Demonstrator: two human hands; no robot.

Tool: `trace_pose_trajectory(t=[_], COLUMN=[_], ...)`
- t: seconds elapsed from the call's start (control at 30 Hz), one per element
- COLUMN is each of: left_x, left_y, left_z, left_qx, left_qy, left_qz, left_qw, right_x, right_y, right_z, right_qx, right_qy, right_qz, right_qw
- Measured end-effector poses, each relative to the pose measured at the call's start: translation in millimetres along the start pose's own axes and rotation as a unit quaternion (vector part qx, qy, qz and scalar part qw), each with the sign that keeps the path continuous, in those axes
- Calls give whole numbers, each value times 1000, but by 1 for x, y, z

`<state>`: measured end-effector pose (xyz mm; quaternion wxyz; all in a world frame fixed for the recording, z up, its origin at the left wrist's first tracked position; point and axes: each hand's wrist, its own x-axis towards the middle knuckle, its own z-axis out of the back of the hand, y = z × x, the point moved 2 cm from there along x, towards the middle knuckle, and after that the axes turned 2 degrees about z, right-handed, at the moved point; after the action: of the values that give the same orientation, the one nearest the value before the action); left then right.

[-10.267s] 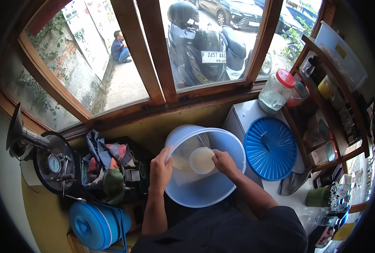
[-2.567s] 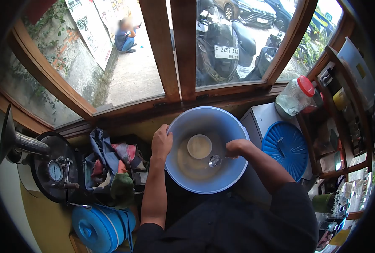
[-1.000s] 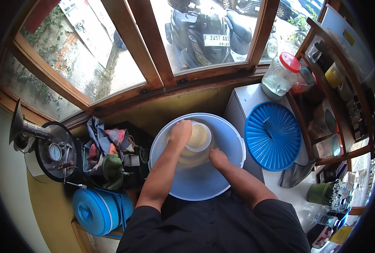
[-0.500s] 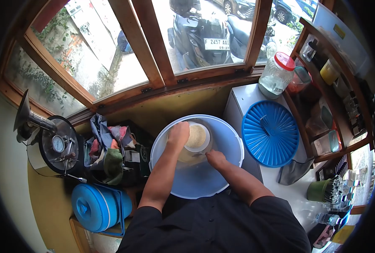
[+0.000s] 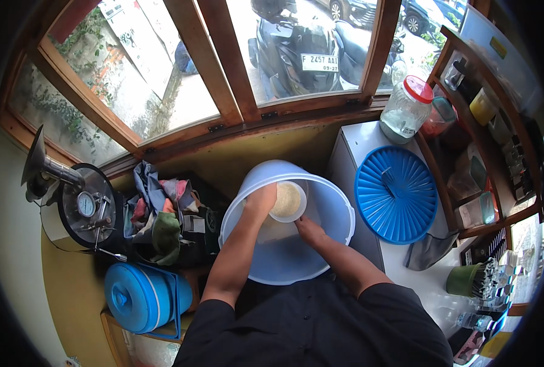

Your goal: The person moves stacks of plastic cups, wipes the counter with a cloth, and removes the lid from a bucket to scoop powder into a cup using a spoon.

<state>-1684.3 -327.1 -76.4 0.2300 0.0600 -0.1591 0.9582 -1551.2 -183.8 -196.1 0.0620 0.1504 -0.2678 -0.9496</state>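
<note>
A large pale blue tub (image 5: 321, 257) stands in front of me, its far side tipped up toward me. Inside it, a white cup (image 5: 303, 211) holds pale grains (image 5: 286, 200) that look like rice. My left hand (image 5: 262, 199) grips the cup's left rim, fingers partly hidden behind the wrist and inside the cup. My right hand (image 5: 310, 229) is closed at the cup's lower right edge; what its fingers hold is hidden. More pale grains (image 5: 275, 231) lie on the tub's bottom under the cup.
To the right, a ribbed blue lid (image 5: 400, 208) lies on a white counter (image 5: 382, 254), with a red-capped jar (image 5: 406, 110) behind it. Left are a heap of cloths (image 5: 165, 208), a metal pot with a gauge (image 5: 88, 205) and a blue cooler (image 5: 140, 300). Windows face me.
The tub has tipped, its far wall now raised. The cup has shifted slightly, and my right hand has moved closer to it; the grey thing seen earlier by those fingers no longer shows.
</note>
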Motion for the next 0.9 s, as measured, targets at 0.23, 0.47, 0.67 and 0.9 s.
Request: trace_pose_trajectory(t=[0.23,0.47,0.67,0.9], left_x=[31,60,78,104], left_y=[15,47,60,103], left_z=[29,10,0,-78], left_qx=[25,23,1,-42], left_qy=[190,279,380,418], left_qz=[61,130,182,179], left_qw=[980,951,907,890], right_x=[50,66,88,134], right_y=[-32,-3,7,4], right_z=[7,48,86,79], right_qx=[-134,-154,-115,-267], right_qy=[249,414,487,429], right_qz=[57,-12,-79,-85], right_qw=[957,897,862,858])
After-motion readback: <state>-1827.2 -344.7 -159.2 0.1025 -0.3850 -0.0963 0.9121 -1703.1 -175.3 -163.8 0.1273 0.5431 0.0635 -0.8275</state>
